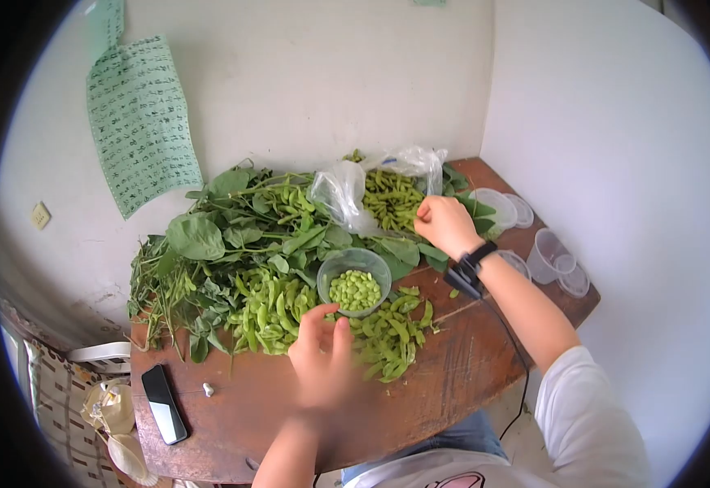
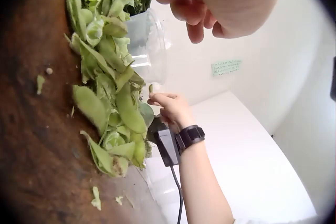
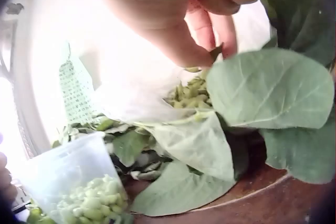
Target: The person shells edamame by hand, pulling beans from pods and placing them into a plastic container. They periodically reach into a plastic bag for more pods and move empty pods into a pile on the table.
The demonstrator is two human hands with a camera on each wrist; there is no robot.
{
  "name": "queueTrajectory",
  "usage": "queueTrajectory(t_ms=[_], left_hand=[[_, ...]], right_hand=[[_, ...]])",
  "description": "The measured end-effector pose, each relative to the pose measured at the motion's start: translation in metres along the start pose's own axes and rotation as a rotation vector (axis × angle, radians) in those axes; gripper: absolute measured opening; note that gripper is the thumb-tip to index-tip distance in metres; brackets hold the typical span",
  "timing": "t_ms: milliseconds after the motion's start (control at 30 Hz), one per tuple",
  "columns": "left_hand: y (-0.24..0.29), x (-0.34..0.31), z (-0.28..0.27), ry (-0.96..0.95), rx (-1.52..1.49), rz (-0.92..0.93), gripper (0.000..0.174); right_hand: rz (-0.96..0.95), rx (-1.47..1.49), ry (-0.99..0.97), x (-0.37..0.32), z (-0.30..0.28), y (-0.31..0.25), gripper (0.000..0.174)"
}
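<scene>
Table of dark brown wood fills the room's corner, and a clear plastic bowl sits near its middle. A broad heap of leafy stalks lies behind and to the left of the bowl. A clear plastic bag full of green pods is just behind the bowl, lying open towards the right. A pile of whole pods touches the bowl's left side. A looser spread of split shells lies in front of the bowl and to its right.

The right hand is behind and to the right of the bowl, at the mouth of the bag. Its fingers are drawn narrow and pinch a small green pod by the tip. A black strap circles that wrist.

The left hand is blurred and sits just in front of the bowl, over the near edge of the shells. Its fingers are loosely curled, and nothing shows in them.

A dark phone lies well to the bowl's front left. Several empty clear cups stand well to the bowl's right, near the table's edge. Inside the bowl is a small mound of shelled beans.
</scene>
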State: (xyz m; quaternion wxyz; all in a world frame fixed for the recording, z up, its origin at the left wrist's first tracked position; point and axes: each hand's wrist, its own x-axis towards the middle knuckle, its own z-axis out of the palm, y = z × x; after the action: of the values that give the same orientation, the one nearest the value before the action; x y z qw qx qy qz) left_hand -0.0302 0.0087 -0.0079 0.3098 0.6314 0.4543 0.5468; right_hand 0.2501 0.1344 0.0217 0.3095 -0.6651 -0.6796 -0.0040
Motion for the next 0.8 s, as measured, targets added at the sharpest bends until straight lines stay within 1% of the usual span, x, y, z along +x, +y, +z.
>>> queueTrajectory(t_ms=[33,100,133,167,233,267,300,333,367,433,467,500,567,600,633,700,767,800], left_hand=[[0.002,0.003,0.0,0.02,-0.007,0.006,0.018],[0.009,0.004,-0.006,0.017,0.184,0.175,0.014],[0.014,0.004,-0.011,-0.01,0.251,0.189,0.016],[0.019,0.002,-0.011,-0.001,0.251,0.167,0.016],[0.029,0.005,-0.012,-0.042,0.394,0.333,0.023],[0.037,0.005,-0.01,-0.07,0.391,0.307,0.029],[0.037,0.006,-0.007,-0.065,0.395,0.305,0.029],[0.035,0.007,-0.003,-0.115,0.355,0.313,0.028],[0.032,0.007,0.0,-0.168,0.317,0.318,0.027],[0.023,0.004,0.005,-0.175,0.314,0.324,0.025],[0.02,0.004,0.007,-0.177,0.301,0.337,0.023],[0.022,0.003,0.008,-0.193,0.306,0.339,0.023],[0.031,0.002,0.008,-0.203,0.192,0.255,0.018],[0.031,0.0,0.008,-0.212,0.197,0.252,0.018],[0.03,0.001,0.008,-0.206,0.178,0.241,0.017],[0.029,0.0,0.009,-0.218,0.148,0.222,0.016],[0.027,-0.003,0.007,-0.221,0.199,0.122,0.016],[0.026,-0.003,0.007,-0.222,0.184,0.116,0.018]], right_hand=[[-0.053,0.14,0.024,-0.009,-0.012,-0.011,0.017],[-0.179,0.318,0.049,-0.036,-0.03,-0.038,0.018],[-0.12,0.359,-0.045,-0.051,-0.035,-0.045,0.019],[-0.147,0.559,-0.081,-0.067,-0.031,-0.05,0.02],[-0.197,0.739,-0.071,-0.092,-0.027,-0.065,0.02],[-0.203,0.739,-0.106,-0.101,-0.026,-0.071,0.02],[-0.21,0.739,-0.14,-0.106,-0.026,-0.073,0.021],[-0.373,0.643,-0.143,-0.107,-0.023,-0.068,0.022],[-0.371,0.651,-0.147,-0.109,-0.021,-0.067,0.022],[-0.369,0.814,-0.201,-0.115,-0.017,-0.068,0.019],[-0.352,0.839,-0.263,-0.115,-0.018,-0.064,0.022],[-0.339,0.847,-0.254,-0.117,-0.019,-0.063,0.022],[-0.331,0.89,-0.352,-0.117,-0.022,-0.063,0.029],[-0.335,0.866,-0.415,-0.117,-0.024,-0.059,0.033],[-0.329,0.869,-0.409,-0.115,-0.022,-0.057,0.033],[-0.44,0.931,-0.394,-0.115,-0.018,-0.054,0.03],[-0.425,0.917,-0.424,-0.117,-0.016,-0.053,0.027],[-0.447,0.926,-0.385,-0.118,-0.012,-0.053,0.027]])
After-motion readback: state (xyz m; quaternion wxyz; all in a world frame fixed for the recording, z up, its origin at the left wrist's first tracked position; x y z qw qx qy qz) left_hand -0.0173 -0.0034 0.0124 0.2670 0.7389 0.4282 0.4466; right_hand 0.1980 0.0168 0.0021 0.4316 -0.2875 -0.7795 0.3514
